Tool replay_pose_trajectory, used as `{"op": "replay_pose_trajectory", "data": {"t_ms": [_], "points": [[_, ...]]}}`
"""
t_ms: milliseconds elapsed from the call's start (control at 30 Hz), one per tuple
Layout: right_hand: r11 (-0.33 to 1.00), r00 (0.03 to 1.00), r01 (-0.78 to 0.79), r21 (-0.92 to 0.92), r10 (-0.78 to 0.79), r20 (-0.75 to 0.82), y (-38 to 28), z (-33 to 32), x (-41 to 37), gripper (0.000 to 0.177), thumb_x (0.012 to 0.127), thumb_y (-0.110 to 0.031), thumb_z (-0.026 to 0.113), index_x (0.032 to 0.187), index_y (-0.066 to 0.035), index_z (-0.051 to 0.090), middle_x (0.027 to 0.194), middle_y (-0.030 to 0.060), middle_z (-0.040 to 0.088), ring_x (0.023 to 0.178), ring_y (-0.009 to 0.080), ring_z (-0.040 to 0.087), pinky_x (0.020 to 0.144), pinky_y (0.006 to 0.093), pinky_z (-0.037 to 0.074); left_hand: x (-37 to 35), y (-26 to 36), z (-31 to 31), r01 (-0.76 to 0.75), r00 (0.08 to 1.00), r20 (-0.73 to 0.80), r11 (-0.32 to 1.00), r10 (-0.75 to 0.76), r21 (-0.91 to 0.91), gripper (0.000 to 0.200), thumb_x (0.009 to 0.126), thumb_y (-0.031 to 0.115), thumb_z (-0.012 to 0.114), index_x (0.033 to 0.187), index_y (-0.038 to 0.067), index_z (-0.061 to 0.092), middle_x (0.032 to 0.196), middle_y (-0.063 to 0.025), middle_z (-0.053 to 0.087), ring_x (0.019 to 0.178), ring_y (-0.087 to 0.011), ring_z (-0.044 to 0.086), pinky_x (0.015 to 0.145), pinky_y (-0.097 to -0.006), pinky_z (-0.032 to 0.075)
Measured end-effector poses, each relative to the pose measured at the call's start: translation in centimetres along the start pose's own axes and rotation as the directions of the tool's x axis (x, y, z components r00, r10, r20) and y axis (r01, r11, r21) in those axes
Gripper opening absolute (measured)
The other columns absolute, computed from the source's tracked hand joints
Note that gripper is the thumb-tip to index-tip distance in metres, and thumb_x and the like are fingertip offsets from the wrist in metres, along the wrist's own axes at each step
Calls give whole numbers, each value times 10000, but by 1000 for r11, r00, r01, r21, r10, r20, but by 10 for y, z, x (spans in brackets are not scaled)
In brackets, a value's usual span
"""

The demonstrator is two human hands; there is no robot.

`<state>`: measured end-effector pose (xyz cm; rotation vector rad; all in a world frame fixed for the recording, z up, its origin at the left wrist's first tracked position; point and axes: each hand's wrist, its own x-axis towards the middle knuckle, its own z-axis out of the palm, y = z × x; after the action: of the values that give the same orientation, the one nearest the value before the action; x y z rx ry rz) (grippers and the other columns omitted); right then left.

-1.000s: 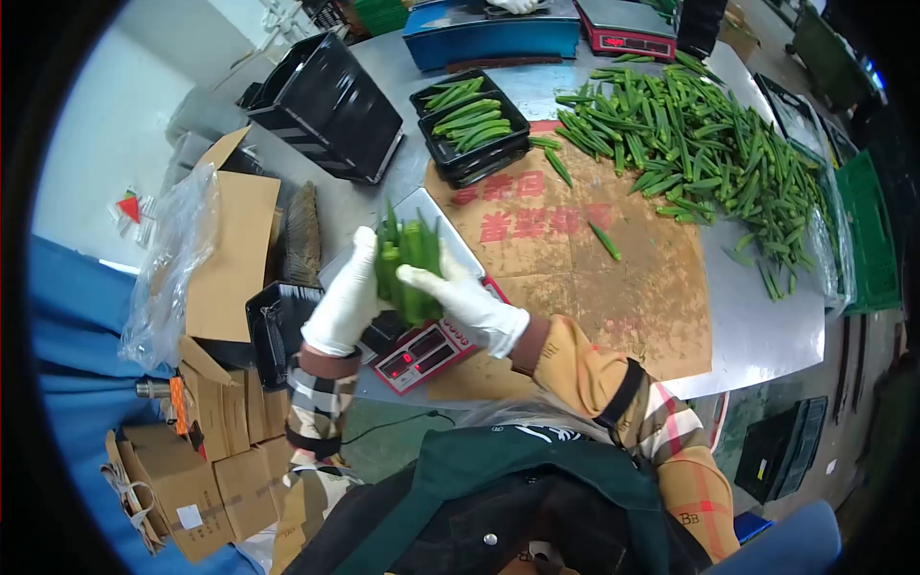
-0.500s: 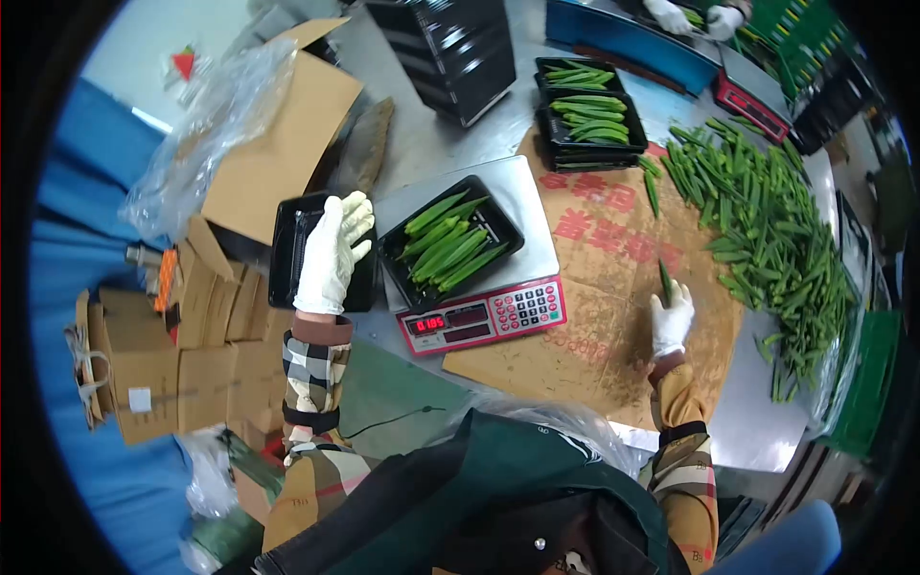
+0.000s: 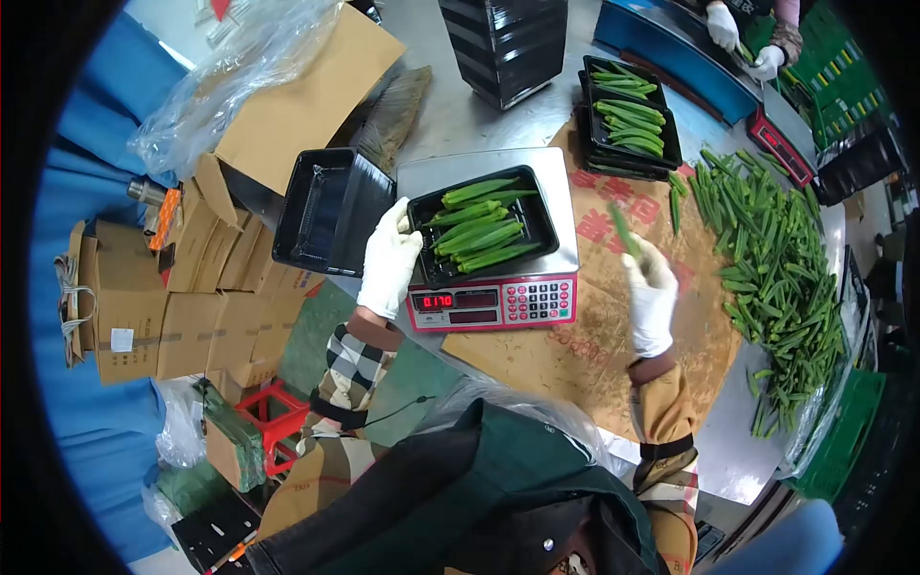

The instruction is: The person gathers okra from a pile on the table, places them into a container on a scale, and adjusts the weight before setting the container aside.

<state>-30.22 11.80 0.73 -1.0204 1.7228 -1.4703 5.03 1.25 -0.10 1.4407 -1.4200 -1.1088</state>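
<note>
Okra pods lie in a black tray on the silver scale, whose red panel reads 0.170. My left hand, in a white glove, has its fingers closed on the left edge of this tray. My right hand, also gloved, pinches a single okra pod above the cardboard sheet, to the right of the scale. Left of the scale are empty black trays. A large heap of okra lies to the right of the cardboard.
Behind the cardboard stand filled okra trays in a stack. A tall stack of black trays is at the back. An open carton stands back left. At the top right are a co-worker's gloved hands and another scale.
My left hand has moved right from the empty trays to the edge of the tray on the scale. My right hand has raised the pod and brought it nearer the scale. The reading fell from 0.185.
</note>
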Motion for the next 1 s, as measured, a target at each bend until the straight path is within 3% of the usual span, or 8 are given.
{"op": "replay_pose_trajectory", "data": {"t_ms": [100,167,267,433,500,667,900,1000], "points": [[914,907,374,-155,-326,265,-2,38,0,433,822,-4,739,1245,-79,678,1149,102,650,1021,247,628,870,322,524,8,6,14,10,996,85,991,1,-134,569,918,-48,590,1470,-29,452,1364,-186,601,1158,-202,619,986,-297,488],[706,842,537,-462,-419,339,-23,43,-9,483,813,-20,754,1281,-94,655,1214,112,625,1089,288,605,927,363,514,13,7,17,15,995,103,983,4,-181,551,929,-38,588,1465,-25,462,1346,-175,610,1150,-197,618,975,-292,491],[790,922,385,-477,-306,238,6,21,-24,526,816,-50,763,1323,-97,631,1217,137,624,1130,313,594,993,395,486,17,13,12,77,993,98,984,-62,-158,543,951,10,559,1479,-24,441,1394,-182,577,1221,-199,587,1017,-302,477],[806,992,123,-579,-95,77,123,-58,-83,423,870,-51,732,1285,-46,652,1144,152,676,1131,289,626,982,351,495,20,13,-25,135,991,13,960,-136,-245,461,975,51,496,1435,39,522,1292,-102,652,889,-92,643,799,-213,523],[896,963,-255,-363,267,-17,144,-73,-115,359,884,-29,716,1239,-15,665,1142,140,698,1138,219,630,952,320,507,23,24,-39,115,990,-61,976,-128,-186,433,1000,106,509,1427,40,532,1287,-97,661,884,-81,644,807,-224,527],[890,988,-145,-432,112,-102,157,-63,-141,285,885,14,695,1165,-8,646,934,31,650,790,100,570,773,262,519,26,38,-39,92,993,-64,988,-100,-126,423,1022,197,547,1408,24,546,1243,-76,692,878,-65,642,808,-218,523],[882,971,-240,-404,224,-88,175,-71,-131,235,872,-18,722,1098,-35,660,890,30,646,774,120,587,777,274,518,16,31,-10,255,949,197,967,-245,-25,463,1007,268,621,1386,12,556,1048,-22,706,733,-53,597,679,-198,481],[895,955,-298,-332,277,-108,167,-69,-132,228,870,-13,723,1088,-29,662,896,33,653,775,120,590,773,277,518,9,21,-1,289,941,177,957,-288,20,507,976,248,676,1388,-16,545,983,-56,700,756,-85,608,665,-236,493]]}}
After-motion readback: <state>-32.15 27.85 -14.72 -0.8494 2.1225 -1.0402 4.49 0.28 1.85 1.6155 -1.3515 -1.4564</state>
